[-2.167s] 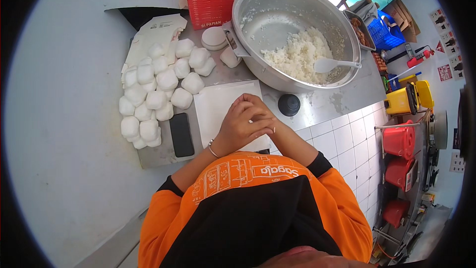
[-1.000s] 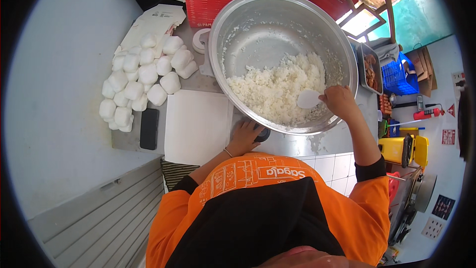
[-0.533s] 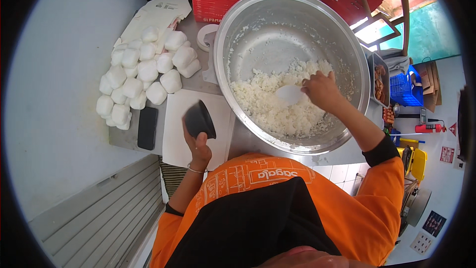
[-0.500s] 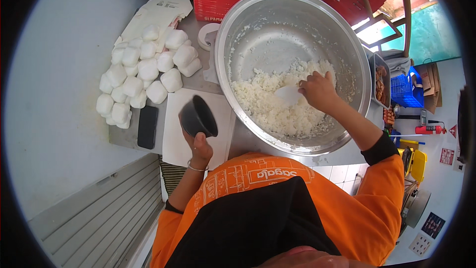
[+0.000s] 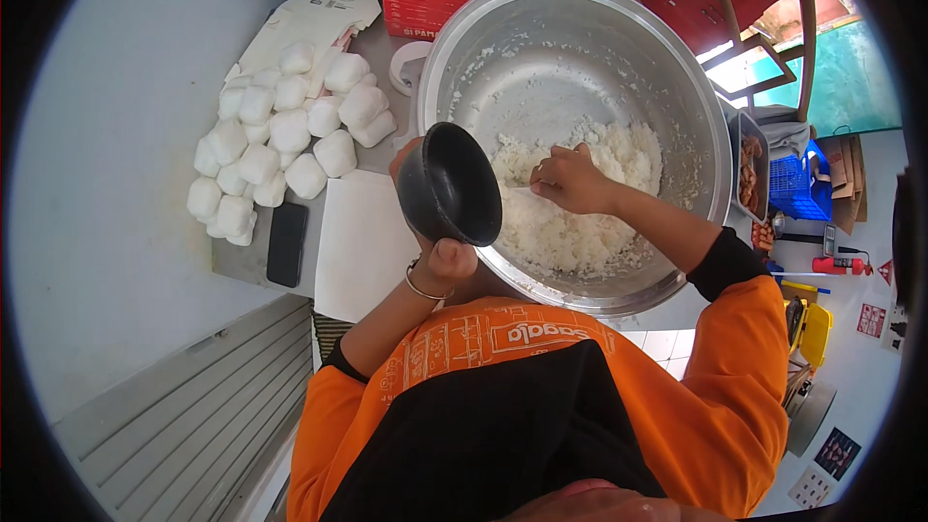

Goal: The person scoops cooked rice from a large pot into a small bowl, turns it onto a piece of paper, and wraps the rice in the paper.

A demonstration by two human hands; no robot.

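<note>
Black bowl point(image 5: 454, 186) held tilted in clamped left hand point(image 5: 445, 261), near left rim of pot point(image 5: 522, 87). White scoop point(image 5: 529, 194), partly hidden, gripped in right hand point(image 5: 576, 181), at rice point(image 5: 580, 237) inside pot. White bundles point(image 5: 289, 131) heaped on bench point(image 5: 244, 259).

Food-service kitchen: large metal pot point(image 5: 541, 87), white rice point(image 5: 580, 237)

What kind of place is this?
Probably a kitchen that makes food for lots of people: there's a very big metal pot with rice in it, and white, rounded bundles piled nearby.
</note>
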